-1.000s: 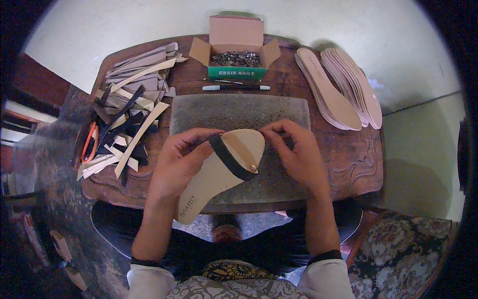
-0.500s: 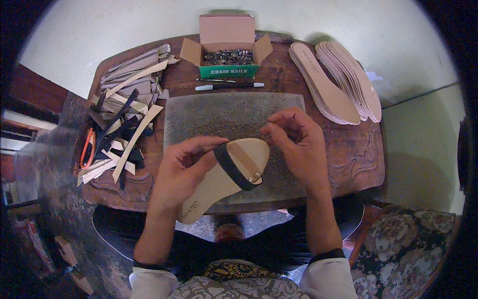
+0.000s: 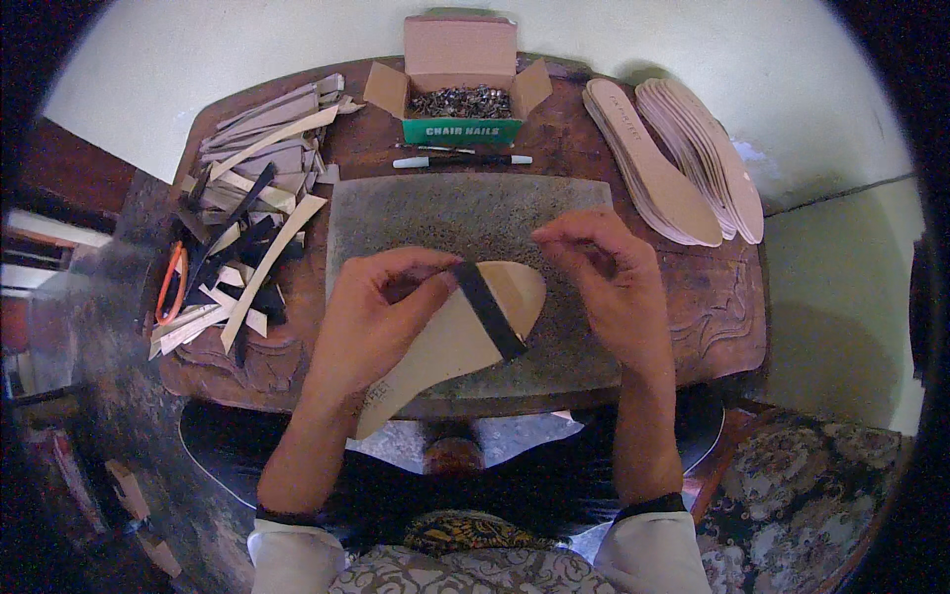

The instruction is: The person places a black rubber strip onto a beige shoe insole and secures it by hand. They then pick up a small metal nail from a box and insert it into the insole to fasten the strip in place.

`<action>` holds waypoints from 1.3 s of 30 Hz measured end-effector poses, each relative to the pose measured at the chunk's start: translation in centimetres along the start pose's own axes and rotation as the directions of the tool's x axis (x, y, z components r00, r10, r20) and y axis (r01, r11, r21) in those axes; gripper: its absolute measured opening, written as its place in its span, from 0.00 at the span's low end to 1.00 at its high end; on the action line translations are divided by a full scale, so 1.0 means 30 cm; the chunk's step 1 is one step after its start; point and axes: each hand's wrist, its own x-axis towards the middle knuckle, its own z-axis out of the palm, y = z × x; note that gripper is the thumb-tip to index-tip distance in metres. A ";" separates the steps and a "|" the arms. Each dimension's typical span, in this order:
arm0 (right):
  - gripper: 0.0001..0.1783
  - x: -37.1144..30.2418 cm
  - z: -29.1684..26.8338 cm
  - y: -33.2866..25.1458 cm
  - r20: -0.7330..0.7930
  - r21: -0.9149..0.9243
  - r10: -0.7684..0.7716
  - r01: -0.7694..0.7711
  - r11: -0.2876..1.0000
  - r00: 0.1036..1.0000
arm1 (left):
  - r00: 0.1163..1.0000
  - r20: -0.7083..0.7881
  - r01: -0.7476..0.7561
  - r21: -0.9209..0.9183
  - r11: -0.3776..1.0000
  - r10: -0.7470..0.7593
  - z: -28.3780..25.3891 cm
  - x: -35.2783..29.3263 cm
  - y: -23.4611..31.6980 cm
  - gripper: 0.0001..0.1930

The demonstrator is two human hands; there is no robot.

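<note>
My left hand (image 3: 381, 312) grips a beige shoe insole (image 3: 416, 366) by its left edge, over the near part of a dark grey mat. Across the insole's front part runs a black strap (image 3: 492, 309), and my fingertips pinch its upper end. A tan band (image 3: 510, 287) shows beyond the strap, towards the rounded toe. The strap's lower end reaches the insole's right edge. My right hand (image 3: 609, 272) hovers just right of the toe, apart from it, with thumb and forefinger pressed together. Whatever those fingers may hold is too small to make out.
An opened box of chair nails (image 3: 460, 129) stands at the back, with a marker pen (image 3: 462, 160) before it. Stacked insoles (image 3: 658, 168) lie at right. Offcut strips (image 3: 267, 148) and orange-handled scissors (image 3: 171, 284) are at left. The mat (image 3: 396, 213) covers the wooden table's (image 3: 712, 287) middle.
The insole has turned in my left hand and shifted slightly up and right. Two shiny nail heads at the strap's lower end no longer show. My right hand has moved slightly right.
</note>
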 end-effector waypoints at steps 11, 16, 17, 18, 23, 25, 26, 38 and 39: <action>0.08 0.004 0.012 0.039 0.211 -0.115 0.079 -0.055 0.992 0.974 | 0.982 0.078 -0.188 0.261 0.947 0.174 0.016 0.072 -0.030 0.10; 0.09 0.005 0.021 0.051 0.231 -0.100 0.001 0.022 0.995 0.973 | 0.971 0.089 -0.235 0.218 0.947 0.220 0.022 0.086 -0.049 0.10; 0.09 0.005 0.023 0.049 0.240 -0.074 0.042 -0.025 0.997 0.970 | 0.974 0.093 -0.221 0.211 0.952 0.205 0.022 0.086 -0.048 0.10; 0.09 0.004 0.024 0.046 0.248 -0.049 0.083 -0.073 0.996 0.965 | 0.976 0.085 -0.215 0.207 0.954 0.202 0.027 0.085 -0.056 0.10; 0.09 0.013 0.017 0.047 0.285 -0.078 0.044 -0.023 0.997 0.957 | 0.978 0.083 -0.205 0.180 0.962 0.193 0.027 0.089 -0.064 0.09; 0.09 0.015 0.012 0.075 0.295 -0.098 -0.062 0.095 0.991 0.954 | 0.972 0.080 -0.234 0.198 0.952 0.222 0.027 0.087 -0.056 0.09; 0.08 0.012 0.010 0.074 0.287 -0.069 -0.016 0.037 0.997 0.958 | 0.968 0.081 -0.248 0.208 0.946 0.236 0.027 0.087 -0.053 0.09; 0.08 0.011 0.021 0.057 0.273 -0.069 0.083 -0.067 0.995 0.958 | 0.986 0.092 -0.154 0.149 0.977 0.141 0.031 0.084 -0.054 0.08; 0.08 0.011 0.020 0.057 0.270 -0.067 0.094 -0.079 0.995 0.958 | 0.984 0.098 -0.164 0.154 0.974 0.151 0.031 0.085 -0.055 0.08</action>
